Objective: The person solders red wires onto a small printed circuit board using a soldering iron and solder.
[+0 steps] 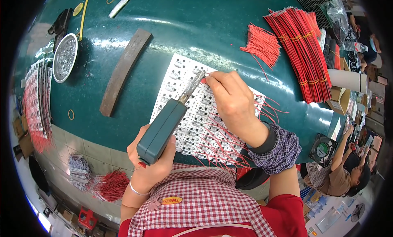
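A dark green soldering gun [163, 128] is gripped in my left hand [154, 169], its tip angled up and to the right over a white circuit board panel [168, 91]. Close to that tip, my right hand [233, 99] pinches a short red wire [203, 81] against the panel's upper part. Rows of small dark components cover the panel, which lies tilted on the green table [143, 44]. Several thin red wires [221, 143] stick out from its lower and right parts. My right fingers hide part of the panel.
Left of the panel lies a dark bar [126, 71]; beyond it stands a bowl [55, 69] of silvery bits. Loose red wires [262, 44] and tied red-and-black wire bundles [301, 52] lie at the far right. Stacked panels [37, 93] sit at the left edge, a small fan [323, 149] at right.
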